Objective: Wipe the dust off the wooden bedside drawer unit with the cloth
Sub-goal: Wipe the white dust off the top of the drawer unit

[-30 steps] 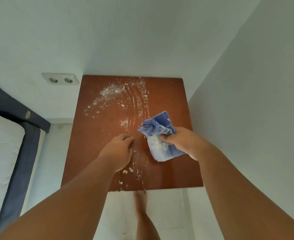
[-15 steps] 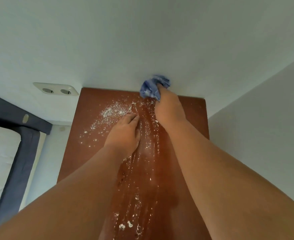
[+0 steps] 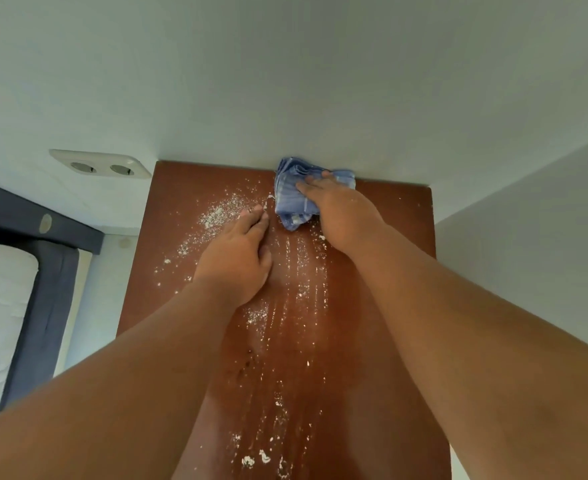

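1. Fingers point(image 3: 309, 184) of the right hand point(image 3: 341, 211) lie straight, pressing the crumpled blue checked cloth point(image 3: 290, 202) at the far edge of the reddish-brown wooden drawer unit point(image 3: 396, 220), likely to begin a stroke.
2. Left hand point(image 3: 237, 258), fingers together, rests flat, probably bracing.
3. White powdery dust point(image 3: 216, 213) lies left of it.

We see soft, even daylight, fairly bright, with a cool greenish cast on the white wall point(image 3: 285, 81). Dull shadows darken the glossy wooden surface point(image 3: 399, 216) under the left forearm point(image 3: 129, 393) and the right forearm point(image 3: 458, 323). The wide lens bends lines near the borders and swells both forearms. Detail is slightly soft throughout.
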